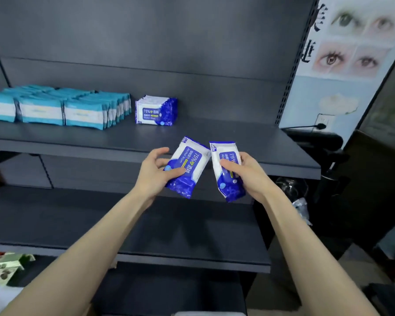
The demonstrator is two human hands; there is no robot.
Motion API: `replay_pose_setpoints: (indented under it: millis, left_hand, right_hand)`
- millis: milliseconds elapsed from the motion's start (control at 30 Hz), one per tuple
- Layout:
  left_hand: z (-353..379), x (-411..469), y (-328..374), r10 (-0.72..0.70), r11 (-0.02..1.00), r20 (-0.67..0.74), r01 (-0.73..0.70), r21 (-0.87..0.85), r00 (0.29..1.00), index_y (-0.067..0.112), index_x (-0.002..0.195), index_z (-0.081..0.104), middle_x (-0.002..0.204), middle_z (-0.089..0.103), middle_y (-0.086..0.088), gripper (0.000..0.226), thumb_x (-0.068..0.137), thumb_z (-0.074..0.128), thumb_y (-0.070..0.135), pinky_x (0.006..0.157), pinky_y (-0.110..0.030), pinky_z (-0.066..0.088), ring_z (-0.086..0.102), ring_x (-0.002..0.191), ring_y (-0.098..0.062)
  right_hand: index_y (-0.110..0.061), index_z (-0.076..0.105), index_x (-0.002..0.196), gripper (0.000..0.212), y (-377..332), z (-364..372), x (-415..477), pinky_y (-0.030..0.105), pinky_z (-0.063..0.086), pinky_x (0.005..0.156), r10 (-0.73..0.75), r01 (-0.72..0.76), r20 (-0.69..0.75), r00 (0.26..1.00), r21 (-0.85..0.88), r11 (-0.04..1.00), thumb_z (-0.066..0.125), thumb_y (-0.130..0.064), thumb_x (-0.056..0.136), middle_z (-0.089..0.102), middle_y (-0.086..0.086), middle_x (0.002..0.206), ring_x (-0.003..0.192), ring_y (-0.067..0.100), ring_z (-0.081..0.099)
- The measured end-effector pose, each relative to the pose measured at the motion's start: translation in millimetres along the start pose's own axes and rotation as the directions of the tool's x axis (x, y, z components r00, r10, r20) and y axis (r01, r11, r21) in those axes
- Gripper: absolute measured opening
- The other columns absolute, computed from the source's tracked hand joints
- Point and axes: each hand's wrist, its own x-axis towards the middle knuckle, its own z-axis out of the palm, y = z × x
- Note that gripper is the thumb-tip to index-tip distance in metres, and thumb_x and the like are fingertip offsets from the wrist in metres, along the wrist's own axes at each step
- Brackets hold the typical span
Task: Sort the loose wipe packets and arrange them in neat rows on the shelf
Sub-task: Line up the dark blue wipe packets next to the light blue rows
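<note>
My left hand (156, 174) grips a blue-and-white alcohol wipe packet (189, 163), thumb across its front. Beside it, my right hand (246, 174) holds a second, matching packet (226, 172). Both packets are held tilted in the air just in front of the upper shelf's front edge (260, 156). On that dark shelf, an upright row of the same blue packets (156, 110) stands at the middle. To its left stand rows of teal-and-white wipe packets (55, 108), packed side by side.
A lower dark shelf (146, 224) runs beneath my arms. Green-and-white packets (7, 263) lie at the bottom left. To the right of the shelving stand a dark object (317, 140) and a wall poster (351, 42).
</note>
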Motion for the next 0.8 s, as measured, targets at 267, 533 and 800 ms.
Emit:
replay_pose_setpoints:
  millis: [267, 533, 800]
  left_hand:
    - [36, 88, 27, 0.102, 0.982, -0.026, -0.097, 0.165, 0.994, 0.012, 0.100, 0.065, 0.092, 0.069, -0.003, 0.017, 0.085, 0.067, 0.004, 0.063, -0.019, 0.053, 0.065, 0.074, -0.009]
    - [55, 211, 52, 0.186, 0.895, 0.021, -0.179, 0.408, 0.982, 0.016, 0.094, 0.068, 0.092, 0.068, -0.003, 0.017, 0.084, 0.067, 0.002, 0.075, -0.020, 0.053, 0.064, 0.080, -0.012]
    - [72, 344, 51, 0.195, 0.692, 0.095, -0.206, 0.692, 0.976, 0.020, 0.096, 0.073, 0.096, 0.070, 0.000, 0.019, 0.079, 0.074, 0.011, 0.082, -0.027, 0.048, 0.061, 0.087, -0.014]
  right_hand:
    - [-0.004, 0.059, 0.112, 0.027, -35, -38, 72, 0.041, 0.057, 0.082, -0.121, 0.118, -0.007, 0.993, -0.173, 0.978, 0.065, 0.000, 0.086, 0.071, 0.009, 0.103, 0.088, 0.023, 0.071]
    - [-0.024, 0.069, 0.093, 0.027, -64, -59, 166, 0.028, 0.054, 0.074, -0.293, 0.237, -0.082, 0.953, -0.401, 0.885, 0.076, -0.004, 0.076, 0.073, -0.003, 0.090, 0.079, 0.014, 0.069]
    - [-0.016, 0.068, 0.100, 0.024, -60, -49, 268, 0.020, 0.049, 0.069, -0.272, 0.134, -0.152, 0.950, -0.590, 0.797, 0.063, 0.001, 0.084, 0.069, -0.003, 0.090, 0.080, 0.012, 0.065]
